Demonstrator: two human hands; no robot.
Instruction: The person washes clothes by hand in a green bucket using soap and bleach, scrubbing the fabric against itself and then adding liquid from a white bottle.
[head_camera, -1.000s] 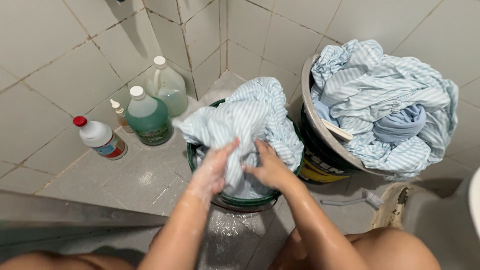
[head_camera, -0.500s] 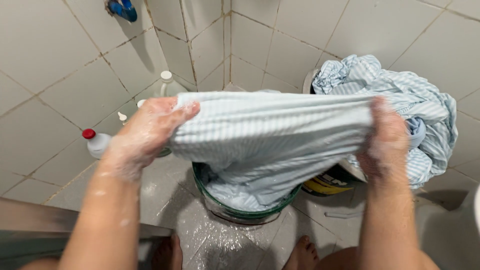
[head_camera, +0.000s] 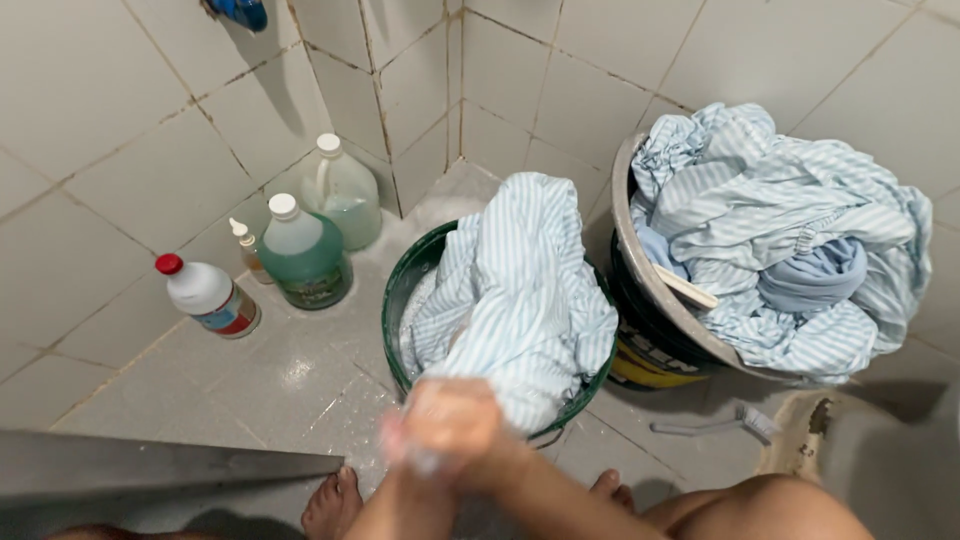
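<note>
Head view: blurred hands (head_camera: 450, 430) clasped on striped cloth (head_camera: 520, 290) hem; grip closed.

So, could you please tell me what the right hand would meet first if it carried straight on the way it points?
Most likely the striped cloth draped over the green bucket. The right hand is blurred and points up-frame at the cloth's lower edge, apparently already touching it; depth is unclear.

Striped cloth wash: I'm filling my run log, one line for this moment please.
hands: together, blurred, gripping striped cloth | cloth: draped over green bucket | bottles: left
</note>
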